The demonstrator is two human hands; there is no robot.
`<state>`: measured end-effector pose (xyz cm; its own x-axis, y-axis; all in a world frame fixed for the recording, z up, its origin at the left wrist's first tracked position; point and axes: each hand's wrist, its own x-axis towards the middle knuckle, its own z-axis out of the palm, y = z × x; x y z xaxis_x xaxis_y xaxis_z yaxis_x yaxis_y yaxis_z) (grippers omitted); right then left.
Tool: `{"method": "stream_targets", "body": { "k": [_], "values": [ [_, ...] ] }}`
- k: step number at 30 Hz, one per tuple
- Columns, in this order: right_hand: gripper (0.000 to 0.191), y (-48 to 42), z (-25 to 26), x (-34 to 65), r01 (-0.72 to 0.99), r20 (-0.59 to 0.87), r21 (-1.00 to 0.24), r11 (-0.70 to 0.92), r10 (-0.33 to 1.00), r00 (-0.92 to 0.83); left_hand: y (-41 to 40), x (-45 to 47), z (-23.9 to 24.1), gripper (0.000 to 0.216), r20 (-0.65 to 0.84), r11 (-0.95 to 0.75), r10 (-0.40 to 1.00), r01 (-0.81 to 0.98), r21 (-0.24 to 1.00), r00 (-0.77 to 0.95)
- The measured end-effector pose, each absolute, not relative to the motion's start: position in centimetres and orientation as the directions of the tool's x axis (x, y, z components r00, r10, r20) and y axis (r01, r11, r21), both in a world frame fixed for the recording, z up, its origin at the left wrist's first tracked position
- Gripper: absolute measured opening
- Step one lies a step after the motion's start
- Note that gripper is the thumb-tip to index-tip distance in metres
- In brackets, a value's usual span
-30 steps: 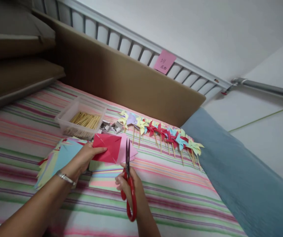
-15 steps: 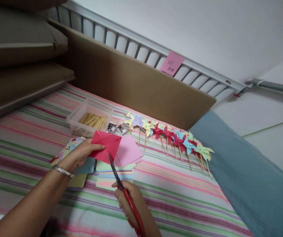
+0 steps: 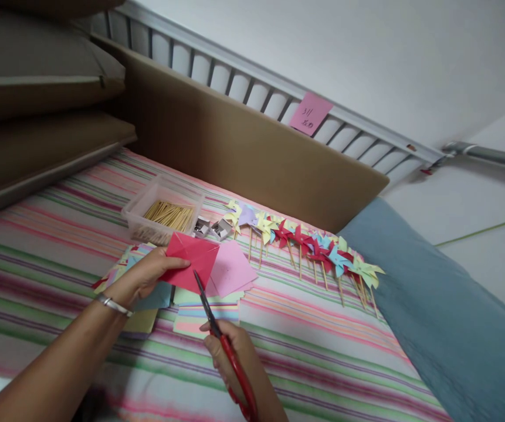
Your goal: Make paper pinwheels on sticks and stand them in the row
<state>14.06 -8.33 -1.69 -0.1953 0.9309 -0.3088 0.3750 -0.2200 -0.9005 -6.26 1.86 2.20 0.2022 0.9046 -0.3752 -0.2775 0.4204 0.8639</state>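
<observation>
My left hand (image 3: 144, 277) pinches a red paper square (image 3: 193, 261) with diagonal creases, holding it just above the striped bedsheet (image 3: 314, 346). In my right hand (image 3: 230, 354) are red-handled scissors (image 3: 223, 346), blades pointing up and left, their tips at the lower edge of the red square. Pink paper squares (image 3: 230, 271) lie under and to the right of it. A spread of coloured paper sheets (image 3: 146, 296) lies beneath my left hand.
A clear plastic tub of wooden sticks (image 3: 164, 214) stands behind the paper, with small metal pieces (image 3: 212, 227) beside it. A row of finished paper pinwheels on sticks (image 3: 305, 249) runs to the right. Cardboard (image 3: 243, 152) lines the rail behind; a blue blanket (image 3: 437, 334) lies at right.
The scissors have swung from pointing straight up, right of the red square, to slanting up-left, tips now at the square's lower edge. The view shifted slightly.
</observation>
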Motion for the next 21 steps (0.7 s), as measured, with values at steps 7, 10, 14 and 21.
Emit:
{"method": "stream_targets", "body": {
  "k": [7, 10, 14, 21],
  "values": [
    [0.03, -8.06, -1.46, 13.63, 0.407, -0.347, -0.879, -0.25, 0.919, -0.185, 1.9, -6.29, 1.95, 0.013, -0.361, 0.411, 0.907, -0.273, 0.869, 0.218],
    [0.029, -8.04, -1.49, 13.56, 0.4, -0.346, -0.881, -0.252, 0.92, -0.184, 1.92, -6.39, 1.85, 0.013, -0.362, 0.413, 0.907, -0.287, 0.864, 0.215],
    [0.03, -8.01, -1.55, 13.54, 0.389, -0.328, -0.892, -0.229, 0.921, -0.21, 1.93, -6.53, 1.81, 0.012, -0.367, 0.412, 0.909, -0.288, 0.864, 0.2],
    [0.029, -7.92, -1.6, 13.42, 0.352, -0.324, -0.904, -0.241, 0.925, -0.199, 1.93, -6.67, 1.91, 0.013, -0.358, 0.404, 0.913, -0.294, 0.866, 0.198]
  ]
}}
